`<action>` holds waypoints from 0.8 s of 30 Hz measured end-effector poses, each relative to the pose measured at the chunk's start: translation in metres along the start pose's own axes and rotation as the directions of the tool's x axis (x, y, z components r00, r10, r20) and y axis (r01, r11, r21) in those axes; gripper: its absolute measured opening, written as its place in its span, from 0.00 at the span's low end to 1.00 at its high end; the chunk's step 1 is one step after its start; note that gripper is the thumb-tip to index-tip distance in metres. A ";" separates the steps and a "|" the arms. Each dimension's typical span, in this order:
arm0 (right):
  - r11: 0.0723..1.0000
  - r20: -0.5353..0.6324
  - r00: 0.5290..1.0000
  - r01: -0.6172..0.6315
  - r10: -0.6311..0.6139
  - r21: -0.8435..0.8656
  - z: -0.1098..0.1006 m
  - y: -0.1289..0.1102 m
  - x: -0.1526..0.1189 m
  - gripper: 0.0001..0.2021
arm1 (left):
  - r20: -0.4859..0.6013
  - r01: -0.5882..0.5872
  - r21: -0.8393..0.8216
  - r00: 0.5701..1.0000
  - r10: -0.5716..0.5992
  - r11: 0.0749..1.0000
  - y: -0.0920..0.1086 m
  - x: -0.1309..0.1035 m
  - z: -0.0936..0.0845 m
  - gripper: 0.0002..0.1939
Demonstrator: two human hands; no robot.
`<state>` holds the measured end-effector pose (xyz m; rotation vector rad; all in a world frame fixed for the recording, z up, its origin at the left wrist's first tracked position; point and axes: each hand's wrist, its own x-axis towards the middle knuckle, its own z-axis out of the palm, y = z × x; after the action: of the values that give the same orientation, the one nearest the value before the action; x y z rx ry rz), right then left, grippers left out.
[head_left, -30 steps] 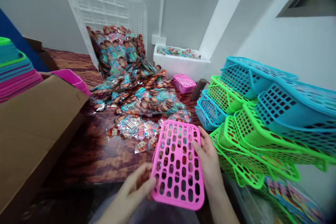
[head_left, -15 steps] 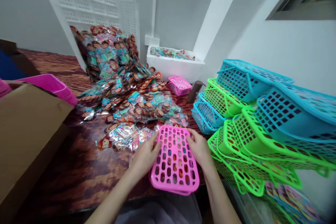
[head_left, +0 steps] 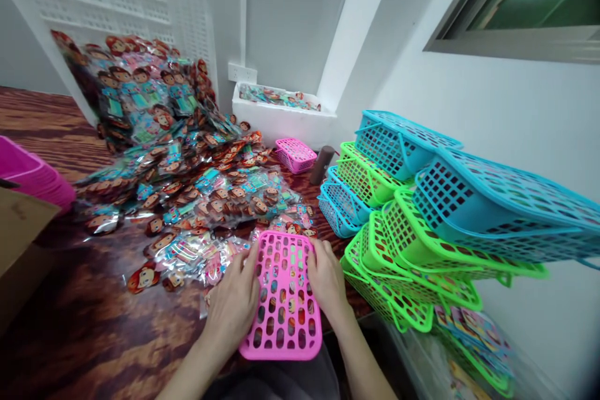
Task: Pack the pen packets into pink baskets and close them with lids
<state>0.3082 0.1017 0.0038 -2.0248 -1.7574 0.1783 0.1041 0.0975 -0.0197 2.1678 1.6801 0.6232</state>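
A pink basket with a slotted pink lid (head_left: 284,300) is held between both hands at the table's front edge. My left hand (head_left: 233,303) grips its left side, and my right hand (head_left: 327,278) grips its right side, with fingers curled round the rim. Packets of some kind show faintly through the slots. Just beyond the basket lies a large pile of clear packets with printed cartoon figures (head_left: 220,203), spilling from a tipped white crate (head_left: 187,19).
Stacked blue baskets (head_left: 440,194) and green baskets (head_left: 403,237) stand at the right. A small pink basket (head_left: 296,155), a dark cylinder (head_left: 322,165) and a white foam box (head_left: 281,122) are behind. Nested pink baskets (head_left: 32,175) and a cardboard box (head_left: 21,231) sit left.
The view has swung to the right, so the surroundings appear further left. Both hands still hold the pink basket; my left hand now lies further over its left side.
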 end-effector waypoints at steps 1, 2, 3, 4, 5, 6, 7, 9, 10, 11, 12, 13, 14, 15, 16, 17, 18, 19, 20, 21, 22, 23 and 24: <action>1.000 0.010 1.000 -0.003 0.003 0.011 -0.001 0.000 0.001 0.16 | -0.029 -0.069 -0.015 0.997 0.069 0.997 -0.002 0.003 0.003 0.31; 1.000 0.018 1.000 -0.010 0.009 0.016 -0.001 0.000 0.003 0.15 | -0.035 -0.139 -0.015 0.990 0.138 0.990 -0.003 0.007 0.005 0.32; 1.000 0.023 1.000 -0.019 0.018 0.018 -0.002 0.000 0.004 0.14 | -0.024 -0.197 0.002 0.980 0.197 0.980 -0.003 0.012 0.005 0.31; 0.999 0.022 0.999 -0.027 0.027 0.020 -0.001 0.001 0.006 0.14 | -0.005 -0.236 0.035 0.972 0.236 0.971 0.000 0.018 0.004 0.29; 0.999 0.016 0.999 -0.030 0.030 0.024 0.000 0.002 0.007 0.15 | 0.015 -0.252 0.082 0.968 0.252 0.964 0.003 0.025 0.002 0.26; 0.999 0.007 0.999 -0.031 0.031 0.027 0.002 0.003 0.008 0.16 | 0.031 -0.250 0.139 0.968 0.248 0.958 0.008 0.032 -0.001 0.23; 0.999 -0.003 1.000 -0.031 0.031 0.031 0.004 0.005 0.010 0.18 | 0.040 -0.234 0.198 0.972 0.231 0.952 0.013 0.039 -0.004 0.19; 0.998 -0.017 0.999 -0.037 0.038 0.048 0.010 0.010 0.012 0.18 | 0.048 -0.197 0.289 0.980 0.191 0.937 0.023 0.051 -0.007 0.17; 0.996 -0.015 0.999 -0.050 0.052 0.072 0.013 0.014 0.014 0.16 | 0.050 -0.182 0.315 0.983 0.175 0.931 0.026 0.056 -0.007 0.17; 0.991 -0.007 0.998 -0.068 0.069 0.115 0.016 0.017 0.016 0.13 | 0.050 -0.171 0.333 0.985 0.164 0.927 0.028 0.059 -0.006 0.17; 0.981 0.003 0.996 -0.084 0.084 0.173 0.018 0.020 0.018 0.12 | 0.040 -0.158 0.340 0.987 0.154 0.927 0.029 0.062 -0.004 0.17; 0.967 0.009 0.995 -0.095 0.095 0.235 0.021 0.024 0.020 0.12 | 0.021 -0.139 0.328 0.990 0.139 0.935 0.028 0.065 -0.001 0.16; 0.952 0.009 0.995 -0.101 0.103 0.289 0.023 0.027 0.023 0.13 | 0.000 -0.112 0.278 0.993 0.117 0.954 0.026 0.066 0.002 0.16; 0.936 0.004 0.994 -0.103 0.108 0.336 0.024 0.029 0.025 0.12 | -0.017 -0.083 0.197 0.996 0.088 0.977 0.023 0.067 0.005 0.17; 0.922 -0.003 0.994 -0.103 0.113 0.374 0.026 0.031 0.028 0.12 | -0.026 -0.052 0.098 0.998 0.055 0.994 0.020 0.068 0.008 0.17; 0.909 -0.007 0.993 -0.105 0.118 0.404 0.028 0.033 0.030 0.12 | -0.029 -0.021 -0.002 0.999 0.021 1.000 0.017 0.068 0.011 0.17; 0.896 -0.005 0.993 -0.107 0.121 0.431 0.030 0.034 0.032 0.12 | -0.029 0.009 -0.085 1.000 -0.012 0.996 0.014 0.069 0.013 0.15; 0.882 0.001 0.992 -0.109 0.123 0.459 0.032 0.034 0.033 0.12 | -0.030 0.036 -0.139 0.999 -0.041 0.990 0.011 0.070 0.015 0.14; 0.866 0.010 0.993 -0.111 0.121 0.487 0.033 0.035 0.034 0.13 | -0.040 0.062 -0.168 0.997 -0.069 0.984 0.009 0.070 0.018 0.14; 0.853 0.017 0.993 -0.110 0.118 0.510 0.035 0.035 0.034 0.13 | -0.053 0.087 -0.187 0.994 -0.099 0.978 0.007 0.071 0.020 0.14; 0.842 0.023 0.993 -0.109 0.114 0.528 0.036 0.035 0.034 0.14 | -0.068 0.114 -0.218 0.989 -0.131 0.969 0.005 0.071 0.022 0.14; 0.832 0.027 0.993 -0.108 0.112 0.545 0.036 0.036 0.034 0.15 | -0.078 0.137 -0.254 0.984 -0.162 0.958 0.003 0.072 0.024 0.15; 0.822 0.032 0.994 -0.108 0.109 0.560 0.037 0.036 0.034 0.15 | -0.082 0.156 -0.291 0.979 -0.187 0.944 0.001 0.073 0.027 0.15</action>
<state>0.3326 0.1403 -0.0374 -1.6763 -1.3672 0.6514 0.1342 0.1683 -0.0320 1.7949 1.6927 0.8859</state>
